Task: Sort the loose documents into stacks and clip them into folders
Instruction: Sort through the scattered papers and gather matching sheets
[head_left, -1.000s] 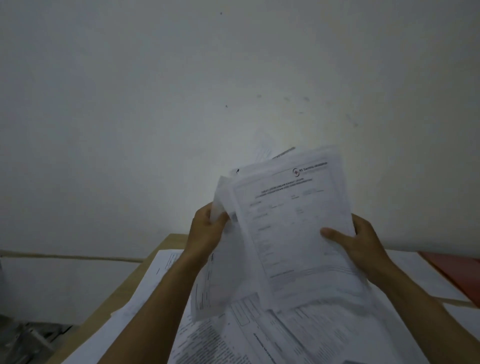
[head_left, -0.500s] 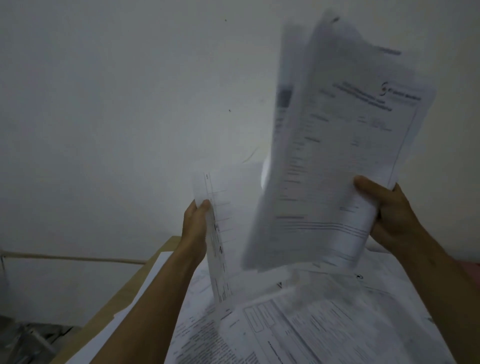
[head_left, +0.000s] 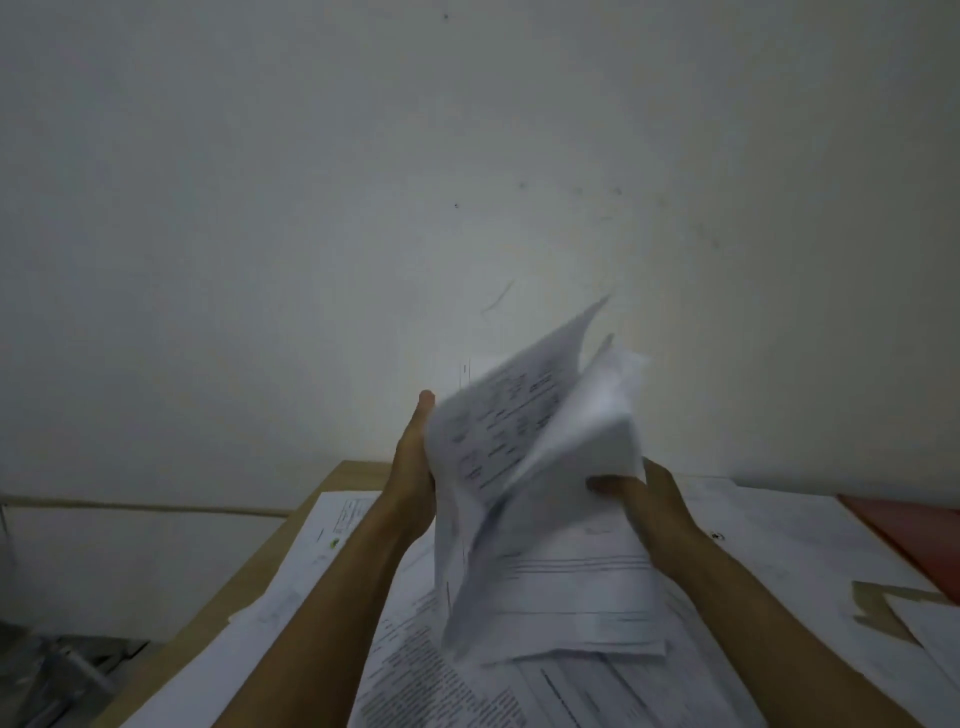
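Note:
A sheaf of white printed sheets (head_left: 524, 457) is held up over the table between both hands, blurred and fanned apart. My left hand (head_left: 413, 467) rests against its left edge with the fingers stretched upward behind the paper. My right hand (head_left: 639, 493) grips the right part of the sheaf, thumb on the front. Under the hands, several loose printed documents (head_left: 571, 597) lie spread and overlapping on the wooden table (head_left: 343, 470).
A red folder (head_left: 914, 535) lies at the table's far right edge. More papers (head_left: 779, 551) cover the right side, with a bare brown patch (head_left: 878, 608) showing. A white wall stands close behind. Dim clutter on the floor (head_left: 57, 670) sits left of the table.
My right hand has come down from high at the right with its sheets, bringing them back against the sheet at my left hand. The papers now fold together low over the table.

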